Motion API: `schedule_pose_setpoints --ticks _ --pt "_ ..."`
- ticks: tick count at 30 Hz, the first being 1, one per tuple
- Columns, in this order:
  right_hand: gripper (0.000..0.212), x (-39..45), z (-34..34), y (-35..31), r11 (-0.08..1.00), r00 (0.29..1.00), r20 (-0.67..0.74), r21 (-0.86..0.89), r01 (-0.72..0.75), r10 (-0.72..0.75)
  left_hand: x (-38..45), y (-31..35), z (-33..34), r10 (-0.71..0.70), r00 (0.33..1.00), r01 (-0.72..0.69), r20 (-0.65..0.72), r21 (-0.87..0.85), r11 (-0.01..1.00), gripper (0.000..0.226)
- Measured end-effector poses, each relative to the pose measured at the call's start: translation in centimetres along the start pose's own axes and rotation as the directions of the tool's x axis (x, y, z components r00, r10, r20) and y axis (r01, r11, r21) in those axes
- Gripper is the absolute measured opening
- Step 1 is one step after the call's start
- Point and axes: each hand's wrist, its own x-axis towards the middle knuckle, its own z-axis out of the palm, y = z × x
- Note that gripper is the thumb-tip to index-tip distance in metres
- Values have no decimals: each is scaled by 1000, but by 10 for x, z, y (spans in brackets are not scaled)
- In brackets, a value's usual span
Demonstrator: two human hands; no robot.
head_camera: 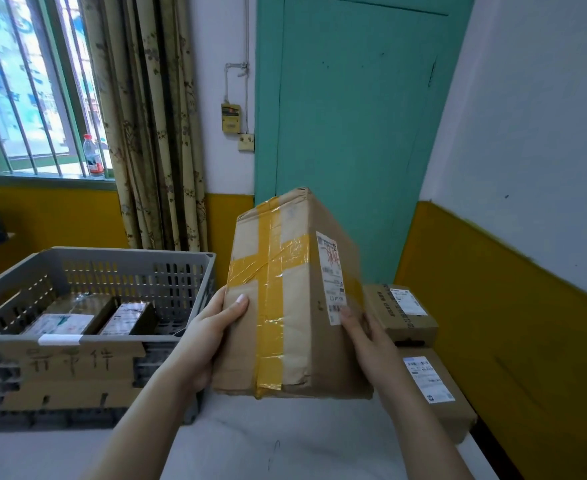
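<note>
A worn brown cardboard box (285, 299), crossed with yellow tape, white label on its side, stands tilted above the table.

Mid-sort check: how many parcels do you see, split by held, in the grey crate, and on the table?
Held parcel: 1
Crate parcels, in the grey crate: 2
Table parcels, on the table: 2
Total: 5
</note>
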Motion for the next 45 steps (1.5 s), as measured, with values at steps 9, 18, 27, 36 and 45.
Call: schedule_pose_setpoints --ticks 9,18,27,36,45 --pt "108 0 -3 4 995 981 -169 -61 81 -90 4 -1 6 154 980 -100 -130 350 931 43" --pt "77 9 7 -2 981 966 -214 -160 111 -145 -1 6 13 25 992 30 -126 415 909 127" --pt "86 21 18 -29 951 969 -167 -281 130 -181 -2 25 3 82 979 -12 -186 350 937 120" --pt "80 69 52 -72 945 967 39 -206 252 -250 19 47 -22 168 907 -34 -385 332 943 56" --pt "75 122 112 -113 936 927 217 -109 334 -305 42 92 -73 217 747 2 -629 328 945 35"
